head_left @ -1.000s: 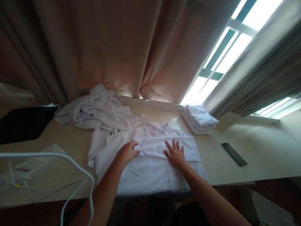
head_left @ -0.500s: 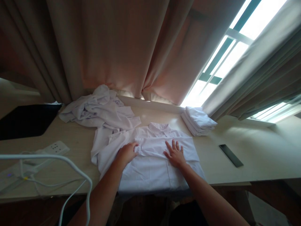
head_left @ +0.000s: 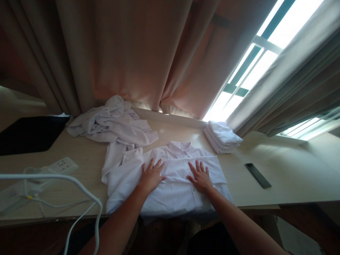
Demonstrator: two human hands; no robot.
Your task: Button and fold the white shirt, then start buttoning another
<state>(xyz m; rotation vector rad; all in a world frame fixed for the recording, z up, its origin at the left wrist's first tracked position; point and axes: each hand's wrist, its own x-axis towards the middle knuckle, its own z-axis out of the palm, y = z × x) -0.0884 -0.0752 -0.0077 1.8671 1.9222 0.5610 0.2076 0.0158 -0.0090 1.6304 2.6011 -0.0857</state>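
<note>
A white collared shirt (head_left: pixel 175 196) lies spread on the table in front of me, its collar at the far side and its lower edge hanging over the near edge. One sleeve is laid across it below the collar. My left hand (head_left: pixel 152 176) rests flat on the left part of this sleeve, fingers spread. On the right part lies my right hand (head_left: pixel 200 177), also flat with fingers apart. Neither hand grips the cloth.
A crumpled heap of white clothes (head_left: pixel 114 122) lies at the back left, partly touching the shirt. Folded white clothes (head_left: pixel 223 137) are stacked at the back right. A dark phone (head_left: pixel 258 175), a power strip (head_left: pixel 62 165), a white cable (head_left: pixel 79 184) and a black flat item (head_left: pixel 33 136) are around.
My left hand has let go of the sleeve it was pinching and now lies flat with spread fingers, slightly further right. My right hand stays nearly in place.
</note>
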